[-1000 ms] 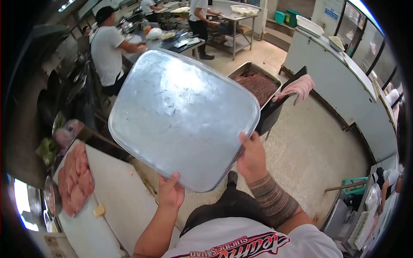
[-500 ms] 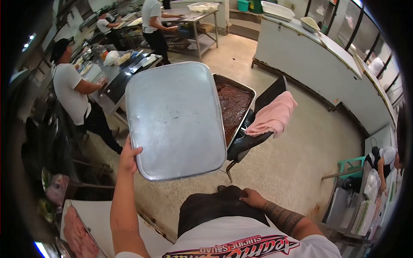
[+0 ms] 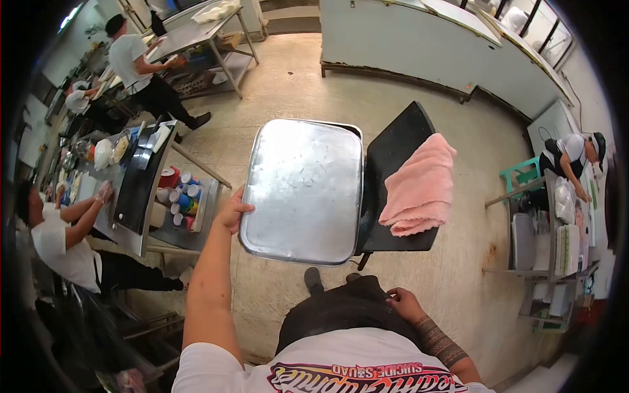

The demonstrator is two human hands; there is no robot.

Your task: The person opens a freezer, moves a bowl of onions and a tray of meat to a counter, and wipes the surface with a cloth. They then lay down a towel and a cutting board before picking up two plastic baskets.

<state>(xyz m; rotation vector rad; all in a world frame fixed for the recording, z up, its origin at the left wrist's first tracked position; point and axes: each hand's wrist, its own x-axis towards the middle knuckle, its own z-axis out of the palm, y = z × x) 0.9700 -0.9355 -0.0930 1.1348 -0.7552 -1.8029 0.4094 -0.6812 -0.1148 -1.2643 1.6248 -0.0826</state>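
Note:
My left hand (image 3: 234,211) is closed on the left edge of a metal baking tray (image 3: 304,190), thumb on top. That tray overlaps a second tray (image 3: 350,128), of which only a thin strip of rim shows at the top right; its contents are hidden. Both are over a black chair (image 3: 400,144), whose right part carries a folded pink towel (image 3: 422,187). Down by my waist, my right hand (image 3: 405,304) has curled fingers at the side of my black apron (image 3: 337,311); I cannot tell what is in them.
A person (image 3: 65,242) stands at a worktable (image 3: 134,216) on the left, with cans and bottles (image 3: 187,193) on its shelf. Another person (image 3: 134,62) stands farther back. On the right, someone (image 3: 570,157) leans over a counter. A long white counter (image 3: 406,49) runs along the back.
The metal tray has come down to the right over the brown-filled tray, hiding the filling. My right hand has shifted to the side of the apron. The view has turned right and downward.

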